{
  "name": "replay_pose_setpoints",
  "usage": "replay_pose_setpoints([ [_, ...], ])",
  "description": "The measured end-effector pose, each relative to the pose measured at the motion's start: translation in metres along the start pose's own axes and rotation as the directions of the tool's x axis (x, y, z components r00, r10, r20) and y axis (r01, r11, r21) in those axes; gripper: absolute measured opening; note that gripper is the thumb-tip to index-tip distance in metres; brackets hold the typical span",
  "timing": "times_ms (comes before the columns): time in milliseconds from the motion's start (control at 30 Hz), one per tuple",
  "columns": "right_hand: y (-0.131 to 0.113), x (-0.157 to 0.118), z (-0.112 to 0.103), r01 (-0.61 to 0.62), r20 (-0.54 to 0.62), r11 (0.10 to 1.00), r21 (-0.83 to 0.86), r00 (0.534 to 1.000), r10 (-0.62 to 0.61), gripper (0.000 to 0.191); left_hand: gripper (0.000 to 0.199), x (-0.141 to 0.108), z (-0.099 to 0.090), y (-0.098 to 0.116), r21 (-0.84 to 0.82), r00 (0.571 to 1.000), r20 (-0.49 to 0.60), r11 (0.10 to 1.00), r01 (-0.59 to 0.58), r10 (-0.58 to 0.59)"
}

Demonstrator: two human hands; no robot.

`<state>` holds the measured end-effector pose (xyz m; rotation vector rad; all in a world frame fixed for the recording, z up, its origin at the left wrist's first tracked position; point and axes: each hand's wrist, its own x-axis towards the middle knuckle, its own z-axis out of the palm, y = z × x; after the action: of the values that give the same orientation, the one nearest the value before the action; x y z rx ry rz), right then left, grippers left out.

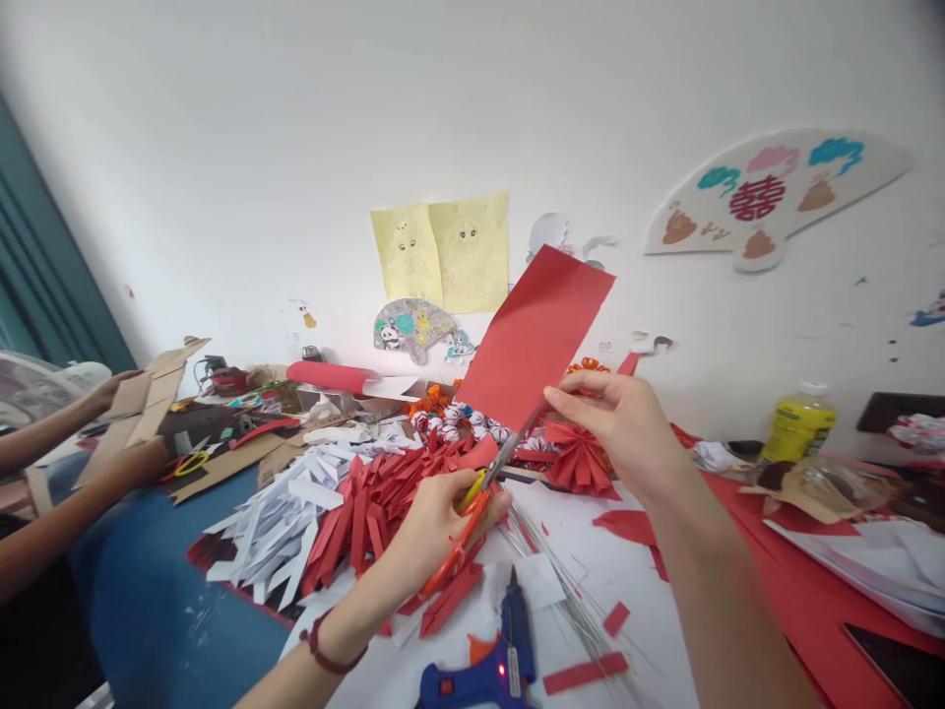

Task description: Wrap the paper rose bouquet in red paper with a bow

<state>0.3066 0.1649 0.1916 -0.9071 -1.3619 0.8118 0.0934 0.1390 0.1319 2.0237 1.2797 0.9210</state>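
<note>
My left hand (450, 517) grips a pair of scissors (506, 451) with orange and yellow handles. Their blades point up and right, against the lower edge of a sheet of red paper (542, 330). Thumb and fingers of my right hand (601, 404) pinch that sheet at its lower right corner, so it stands up tilted above the table. Below my left hand lie folded red paper strips (369, 502), beside a heap of white paper strips (277, 517). A blue glue gun (517, 640) with a lit red light lies nearer to me.
Thin wires (572, 581) and red scraps (585, 674) lie on white paper. At left, another person's hands (144, 458) hold folded cardboard (148, 394). A yellow bottle (801, 423) stands at right, near a red paper fan (580, 468). The wall (295, 148) bounds the table.
</note>
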Motion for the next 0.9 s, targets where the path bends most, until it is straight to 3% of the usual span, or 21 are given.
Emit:
replay_pose_setpoints([
  [467, -0.0018, 0.0003, 0.0026, 0.005, 0.025, 0.993, 0.115, 1.000, -0.008, 0.030, 0.040, 0.0025, 0.0014, -0.0074, 0.039, 0.999, -0.031, 0.999, -0.007, 0.008],
  [900, -0.0023, 0.0001, 0.0013, 0.056, -0.035, 0.997, 0.045, 0.998, -0.054, 0.030, 0.042, 0.0021, 0.0024, -0.0079, 0.040, 0.998, -0.057, 0.999, -0.017, 0.020],
])
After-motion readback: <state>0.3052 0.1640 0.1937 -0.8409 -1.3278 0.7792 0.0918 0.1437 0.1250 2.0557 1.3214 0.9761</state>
